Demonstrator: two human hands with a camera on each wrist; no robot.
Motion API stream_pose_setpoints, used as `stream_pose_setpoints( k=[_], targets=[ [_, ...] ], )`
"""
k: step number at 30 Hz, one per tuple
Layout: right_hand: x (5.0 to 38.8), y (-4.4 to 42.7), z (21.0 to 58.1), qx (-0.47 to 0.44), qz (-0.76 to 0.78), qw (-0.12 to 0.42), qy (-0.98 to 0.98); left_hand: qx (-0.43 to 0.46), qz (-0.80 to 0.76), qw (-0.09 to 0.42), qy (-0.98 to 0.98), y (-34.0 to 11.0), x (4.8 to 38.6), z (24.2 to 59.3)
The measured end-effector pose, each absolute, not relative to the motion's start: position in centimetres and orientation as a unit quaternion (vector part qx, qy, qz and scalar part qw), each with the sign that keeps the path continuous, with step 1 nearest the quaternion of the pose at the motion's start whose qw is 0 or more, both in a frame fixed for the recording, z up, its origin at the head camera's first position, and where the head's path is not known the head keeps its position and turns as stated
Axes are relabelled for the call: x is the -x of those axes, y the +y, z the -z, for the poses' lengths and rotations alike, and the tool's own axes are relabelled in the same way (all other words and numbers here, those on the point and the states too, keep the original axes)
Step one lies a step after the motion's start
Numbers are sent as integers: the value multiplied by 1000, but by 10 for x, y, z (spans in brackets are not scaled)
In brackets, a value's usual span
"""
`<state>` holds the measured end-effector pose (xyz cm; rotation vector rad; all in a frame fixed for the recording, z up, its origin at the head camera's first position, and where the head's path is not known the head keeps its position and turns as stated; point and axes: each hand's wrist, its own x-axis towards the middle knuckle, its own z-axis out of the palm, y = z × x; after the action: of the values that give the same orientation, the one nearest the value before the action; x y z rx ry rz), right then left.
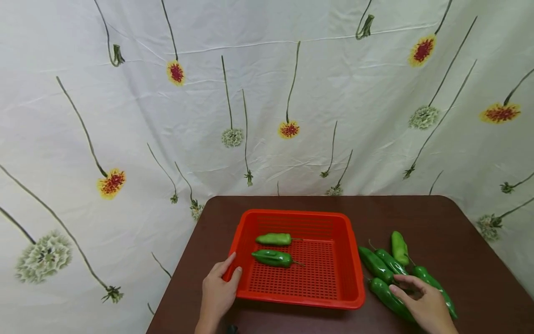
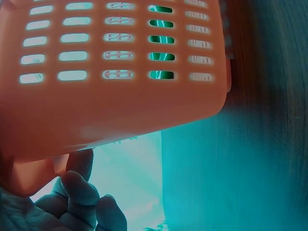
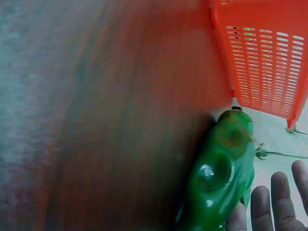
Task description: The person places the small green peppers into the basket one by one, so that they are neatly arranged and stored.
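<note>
A red plastic basket (image 1: 300, 300) with slotted walls sits on the table, and my left hand (image 1: 219, 287) holds its left rim, thumb on top. In the left wrist view, curled fingers (image 2: 79, 190) lie under the rim of the basket (image 2: 110, 108). Inside the basket are a light green pepper (image 1: 273, 239) and a darker green pepper (image 1: 271, 258). My right hand (image 1: 425, 301) is over several green peppers right of the basket, fingers apart. In the right wrist view, its extended fingers (image 3: 280, 197) are beside a glossy pepper (image 3: 211, 183); whether they touch is unclear.
Right of the basket, the loose group includes a light green pepper (image 1: 399, 248) behind and a dark one (image 1: 434, 285) at the right. The dark brown table (image 1: 471, 260) ends at a white flowered cloth (image 1: 267, 93). A small black object (image 1: 232, 329) shows at the bottom edge.
</note>
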<state>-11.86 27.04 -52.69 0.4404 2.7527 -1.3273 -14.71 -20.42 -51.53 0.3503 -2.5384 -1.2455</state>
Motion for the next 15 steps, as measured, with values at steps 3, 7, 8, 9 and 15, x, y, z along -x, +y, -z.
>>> stream_pose_setpoints(
  k=[3, 7, 8, 9, 15],
  targets=[
    [117, 272, 531, -143, 430, 36, 891, -124, 434, 143, -881, -204, 147, 516],
    [114, 272, 536, -136, 423, 39, 895, -125, 435, 143, -880, -204, 148, 515],
    [114, 272, 537, -134, 420, 42, 897, -125, 435, 142, -880, -204, 148, 515],
    [114, 273, 538, -131, 415, 42, 899, -125, 435, 142, -880, -204, 148, 515],
    [111, 275, 548, -106, 389, 52, 914, -125, 434, 142, -881, -204, 147, 515]
  ],
)
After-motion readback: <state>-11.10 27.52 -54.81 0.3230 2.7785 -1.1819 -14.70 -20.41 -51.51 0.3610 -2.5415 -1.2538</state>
